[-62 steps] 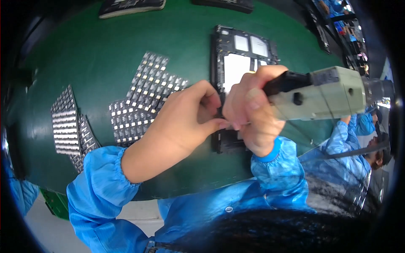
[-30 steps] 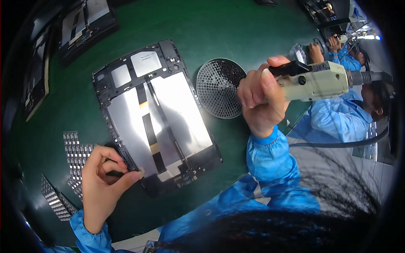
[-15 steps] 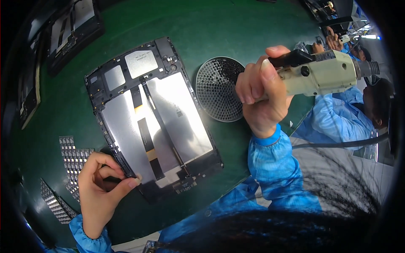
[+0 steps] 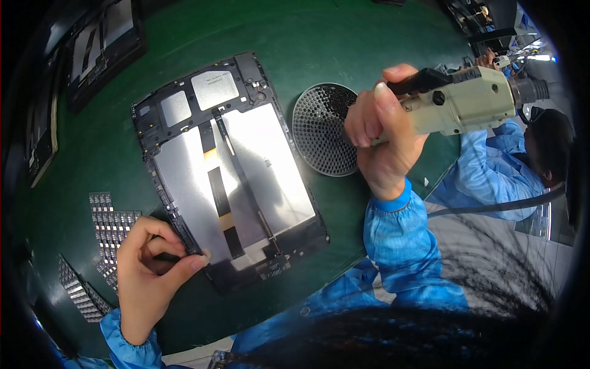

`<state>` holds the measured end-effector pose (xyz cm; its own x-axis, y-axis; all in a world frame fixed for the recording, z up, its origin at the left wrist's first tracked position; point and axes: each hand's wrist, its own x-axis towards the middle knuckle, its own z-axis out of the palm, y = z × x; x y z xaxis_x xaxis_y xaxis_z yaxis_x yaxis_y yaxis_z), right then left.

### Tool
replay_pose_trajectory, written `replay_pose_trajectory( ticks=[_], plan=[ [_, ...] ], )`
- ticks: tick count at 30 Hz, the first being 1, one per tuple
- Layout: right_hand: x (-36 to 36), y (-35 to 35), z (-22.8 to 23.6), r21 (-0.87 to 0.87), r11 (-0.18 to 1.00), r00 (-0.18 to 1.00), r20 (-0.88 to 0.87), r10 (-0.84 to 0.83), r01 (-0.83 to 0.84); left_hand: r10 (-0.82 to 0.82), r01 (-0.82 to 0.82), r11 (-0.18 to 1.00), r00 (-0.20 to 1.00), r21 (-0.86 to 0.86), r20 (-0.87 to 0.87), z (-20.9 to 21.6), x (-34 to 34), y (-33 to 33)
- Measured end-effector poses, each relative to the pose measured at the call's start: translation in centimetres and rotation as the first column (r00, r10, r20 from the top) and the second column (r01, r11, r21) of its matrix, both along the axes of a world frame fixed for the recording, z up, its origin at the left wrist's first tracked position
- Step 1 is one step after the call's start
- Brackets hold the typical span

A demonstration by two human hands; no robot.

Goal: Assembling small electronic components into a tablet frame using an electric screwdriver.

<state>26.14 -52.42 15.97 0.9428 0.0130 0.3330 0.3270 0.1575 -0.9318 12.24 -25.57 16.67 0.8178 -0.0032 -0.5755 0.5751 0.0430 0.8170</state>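
Observation:
A tablet (image 4: 276, 166) lies opened on the green table, its silver inner plates and dark ribbon cables facing up. My left hand (image 4: 147, 264) pinches its lower left edge between thumb and fingers. In my right hand (image 4: 390, 138) is a cream electric screwdriver (image 4: 470, 101), held sideways with the cable end pointing right. Its tip is hidden behind my fingers. Just beyond that hand sits a round dimpled screw tray (image 4: 316, 135), with dark small screws gathered toward its upper part.
Small circuit boards in panels (image 4: 110, 230) lie left of my left hand. More opened tablets (image 4: 98, 49) rest at the far left. A co-worker in blue (image 4: 491, 166) sits at the right, near the dark screwdriver cable (image 4: 491, 204). Black parts (image 4: 470, 18) stand at the far right.
The tablet appears slightly farther right, with my left hand still pinching its edge. The screwdriver and my right hand have barely moved.

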Motion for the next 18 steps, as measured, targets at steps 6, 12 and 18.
replay_pose_trajectory(
  ticks=[6,12,18],
  plan=[
    [-0.3,0.3,0.2,-0.001,1.000,1.000,0.002,0.016,-0.016,-0.014,0.011,1.000,0.992,0.023,0.125,-1.4,-1.1,0.3],
    [-0.4,0.4,0.1,-0.003,1.000,1.000,0.016,0.007,-0.007,-0.030,0.027,0.999,0.991,0.024,0.132,-1.2,-1.0,0.5],
    [-0.4,0.4,0.2,-0.038,0.999,1.000,0.009,0.008,-0.008,-0.040,0.040,0.999,0.997,-0.001,0.064,-0.3,-0.3,0.5]
  ],
)
